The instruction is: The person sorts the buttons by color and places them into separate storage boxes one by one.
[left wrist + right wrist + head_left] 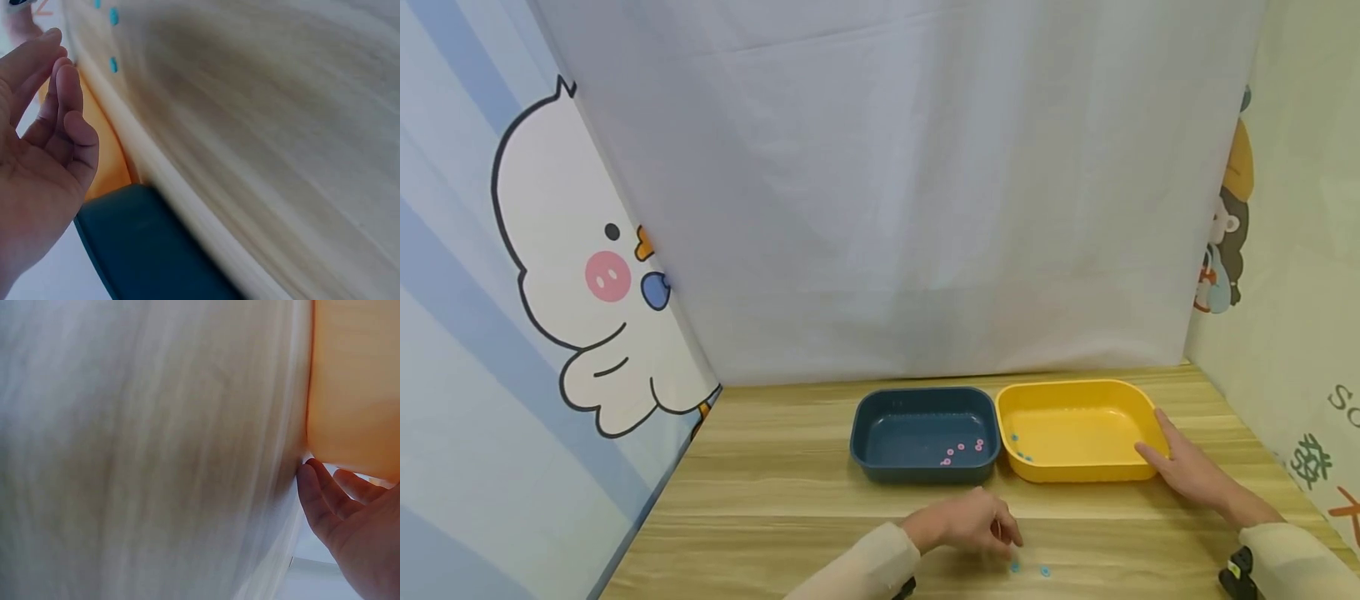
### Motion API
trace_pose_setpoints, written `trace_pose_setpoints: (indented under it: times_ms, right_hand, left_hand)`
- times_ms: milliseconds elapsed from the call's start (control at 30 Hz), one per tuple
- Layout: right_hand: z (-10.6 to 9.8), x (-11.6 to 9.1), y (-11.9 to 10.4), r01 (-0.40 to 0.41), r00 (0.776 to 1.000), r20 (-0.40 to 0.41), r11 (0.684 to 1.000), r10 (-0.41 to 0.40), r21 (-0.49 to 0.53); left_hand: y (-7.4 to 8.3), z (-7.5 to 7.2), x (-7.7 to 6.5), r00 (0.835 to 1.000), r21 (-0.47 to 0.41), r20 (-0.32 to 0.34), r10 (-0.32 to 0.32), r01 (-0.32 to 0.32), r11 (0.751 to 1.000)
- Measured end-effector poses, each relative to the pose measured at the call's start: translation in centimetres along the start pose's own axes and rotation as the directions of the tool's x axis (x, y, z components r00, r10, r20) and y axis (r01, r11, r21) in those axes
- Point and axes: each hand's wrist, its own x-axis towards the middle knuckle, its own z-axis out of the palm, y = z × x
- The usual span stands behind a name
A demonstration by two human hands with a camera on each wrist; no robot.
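My left hand [966, 523] hovers over the wooden table with its fingers loosely bent. Close to its fingertips lie small blue beads [1046, 571]; the left wrist view shows blue beads [114, 64] on the wood beyond that hand, and nothing visible between its fingers. At the right end of a yellow tray [1078, 472], my right hand [1198, 475] holds the rim, thumb over the front corner and fingers along the outer side. Several blue beads [1015, 437] lie in that tray's left part. A dark blue tray [925, 476] holds several pink beads [961, 447].
Both trays stand side by side on the wooden table [760, 500], near a white curtain [925, 208] at the back. Printed cloth panels enclose the left and right sides, the left one bearing a white cartoon bird [561, 250].
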Motion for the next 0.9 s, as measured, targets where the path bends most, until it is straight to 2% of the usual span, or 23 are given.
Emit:
trace_pose_setpoints:
  times_ms: [200,333,567,900]
  right_hand:
    - [0.0,0.1,0.1,-0.002,1.000,-0.003,1.000,0.002,-0.012]
    - [0.1,0.1,0.2,0.001,1.000,-0.011,1.000,-0.001,-0.015]
    - [0.1,0.1,0.3,0.000,1.000,-0.010,1.000,0.000,-0.010]
    - [0.0,0.1,0.4,-0.002,1.000,-0.002,1.000,0.002,0.002]
  left_hand:
    - [-0.2,0.8,0.2,1.000,0.037,0.018,0.005,-0.006,0.999]
    - [-0.1,1.2,0.3,0.999,0.060,0.041,0.030,-0.032,0.998]
    - [0.0,1.9,0.6,0.997,0.156,0.069,0.035,-0.045,0.987]
    - [-0.4,2.3,0.6,0.999,0.147,0.047,0.020,-0.027,0.989]
